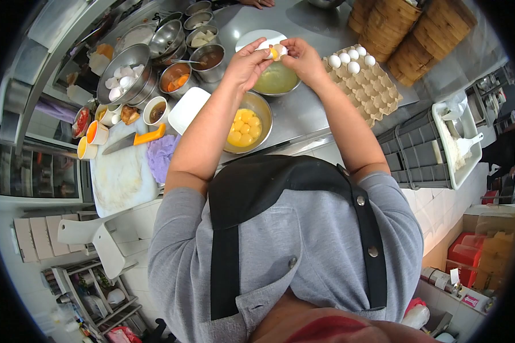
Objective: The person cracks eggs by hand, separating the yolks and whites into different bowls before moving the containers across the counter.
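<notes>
My left hand [248, 67] and my right hand [303, 60] are close together, each with its fingers closed around part of a cracked egg [275, 52]. Yolk shows orange-yellow between the white shell halves. Below them is a metal bowl of egg white [276, 79], pale and yellowish. Nearer my body, by my left forearm, stands a metal bowl of egg yolks [245, 128] with several whole yolks in it. To the right of my right hand, a cardboard egg tray [366, 94] has several white eggs [353, 67] in its far rows.
Left stand a steel bowl of eggshells [122, 80], several metal pots [209, 60] and a white square dish [189, 110]. A knife with an orange handle [149, 135] lies on a cutting board [123, 177] beside a purple cloth [162, 153]. Bamboo steamers [429, 40] are stacked back right. Another person's hand [257, 3] shows at the far edge.
</notes>
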`<state>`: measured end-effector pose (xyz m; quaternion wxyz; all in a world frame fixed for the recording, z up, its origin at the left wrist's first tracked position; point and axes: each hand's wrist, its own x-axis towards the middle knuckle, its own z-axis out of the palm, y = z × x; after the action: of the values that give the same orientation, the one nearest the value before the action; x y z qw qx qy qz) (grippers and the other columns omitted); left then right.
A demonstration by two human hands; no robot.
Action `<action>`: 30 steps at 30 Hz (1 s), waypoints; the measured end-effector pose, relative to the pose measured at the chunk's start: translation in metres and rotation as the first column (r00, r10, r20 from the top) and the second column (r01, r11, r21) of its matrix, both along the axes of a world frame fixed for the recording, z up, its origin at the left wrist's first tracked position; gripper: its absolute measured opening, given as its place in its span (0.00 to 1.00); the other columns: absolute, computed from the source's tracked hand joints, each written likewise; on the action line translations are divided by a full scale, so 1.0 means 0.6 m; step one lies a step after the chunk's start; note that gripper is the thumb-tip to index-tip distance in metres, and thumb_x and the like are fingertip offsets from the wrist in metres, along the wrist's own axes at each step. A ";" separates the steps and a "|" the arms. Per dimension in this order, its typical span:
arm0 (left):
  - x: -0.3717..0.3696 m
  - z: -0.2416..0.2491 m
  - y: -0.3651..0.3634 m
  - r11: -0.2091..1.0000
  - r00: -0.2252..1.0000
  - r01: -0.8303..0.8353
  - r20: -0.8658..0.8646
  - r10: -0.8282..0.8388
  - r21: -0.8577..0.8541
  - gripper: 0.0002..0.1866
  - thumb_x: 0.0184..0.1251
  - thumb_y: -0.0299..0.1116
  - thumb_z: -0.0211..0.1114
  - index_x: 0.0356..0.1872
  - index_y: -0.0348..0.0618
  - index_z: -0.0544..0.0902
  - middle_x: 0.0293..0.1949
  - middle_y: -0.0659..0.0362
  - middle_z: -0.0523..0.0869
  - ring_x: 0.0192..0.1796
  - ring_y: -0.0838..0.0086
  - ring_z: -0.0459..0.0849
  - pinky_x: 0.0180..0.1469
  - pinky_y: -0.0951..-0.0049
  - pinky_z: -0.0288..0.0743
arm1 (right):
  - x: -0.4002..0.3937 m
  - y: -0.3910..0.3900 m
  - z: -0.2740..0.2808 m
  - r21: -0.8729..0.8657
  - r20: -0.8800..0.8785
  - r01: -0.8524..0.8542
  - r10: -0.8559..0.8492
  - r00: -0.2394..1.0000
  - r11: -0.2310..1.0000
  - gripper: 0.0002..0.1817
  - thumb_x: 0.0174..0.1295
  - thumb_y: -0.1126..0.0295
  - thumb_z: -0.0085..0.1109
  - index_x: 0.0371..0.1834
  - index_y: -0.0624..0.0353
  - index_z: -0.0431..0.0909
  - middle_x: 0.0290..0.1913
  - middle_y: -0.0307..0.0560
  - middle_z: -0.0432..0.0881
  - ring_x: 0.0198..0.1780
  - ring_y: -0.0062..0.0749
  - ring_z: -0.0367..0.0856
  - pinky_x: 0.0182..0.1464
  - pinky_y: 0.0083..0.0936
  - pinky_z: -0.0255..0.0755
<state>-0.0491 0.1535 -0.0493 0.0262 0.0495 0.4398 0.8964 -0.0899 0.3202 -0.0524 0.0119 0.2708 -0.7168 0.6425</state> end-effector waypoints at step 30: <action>-0.006 -0.001 -0.004 0.858 0.978 0.077 0.204 0.033 -0.507 0.26 0.64 0.31 0.56 0.63 0.37 0.61 0.51 0.51 0.74 0.49 0.59 0.80 0.45 0.65 0.80 | -0.022 0.061 0.034 -0.283 0.394 -0.122 0.231 0.890 0.951 0.18 0.58 0.76 0.55 0.51 0.69 0.68 0.48 0.50 0.76 0.47 0.32 0.78 0.52 0.25 0.73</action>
<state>-0.0529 0.1511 -0.0499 0.0939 -0.0471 0.6566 0.7469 -0.1033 0.3567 -0.0319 -0.1683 0.1862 -0.5873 0.7695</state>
